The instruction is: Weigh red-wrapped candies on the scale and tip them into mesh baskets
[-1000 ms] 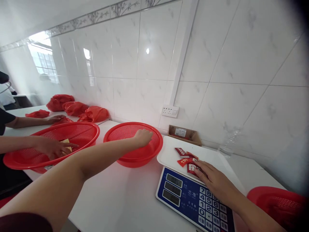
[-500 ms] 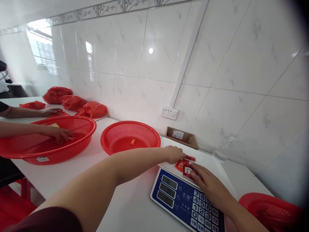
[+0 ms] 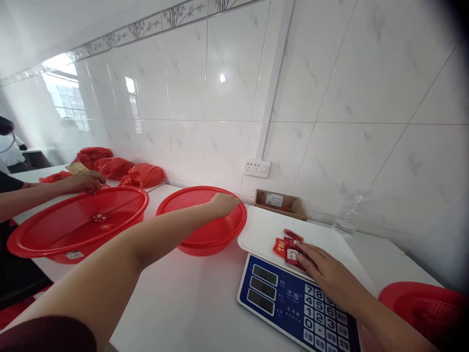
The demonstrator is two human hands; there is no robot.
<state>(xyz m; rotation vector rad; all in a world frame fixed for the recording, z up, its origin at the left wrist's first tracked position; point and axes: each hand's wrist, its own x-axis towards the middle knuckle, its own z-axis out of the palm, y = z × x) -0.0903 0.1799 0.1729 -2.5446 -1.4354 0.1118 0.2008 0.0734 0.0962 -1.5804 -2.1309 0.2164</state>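
My left hand [image 3: 224, 202] hangs over the far side of the middle red mesh basket [image 3: 205, 247]. Its fingers point down out of sight, so whether it holds anything is hidden. My right hand [image 3: 324, 273] lies flat and open on the near edge of the scale's white tray [image 3: 261, 226], its fingertips resting on a few small red packets [image 3: 288, 246]. The scale's blue panel [image 3: 289, 299] with displays and keypad sits under my right wrist.
A co-worker's hand [image 3: 85, 181] holds a tan packet above the rim of a large red basket [image 3: 44, 244] at left. Red plastic bags [image 3: 143, 173] lie by the wall. A cardboard box [image 3: 280, 201], a clear plastic item [image 3: 347, 218] and another red basket [image 3: 421, 308] stand at right.
My left hand went from the basket to the packets on the scale tray and back over the basket. My right hand stayed on the packets. The co-worker's hand lifted out of the large basket.
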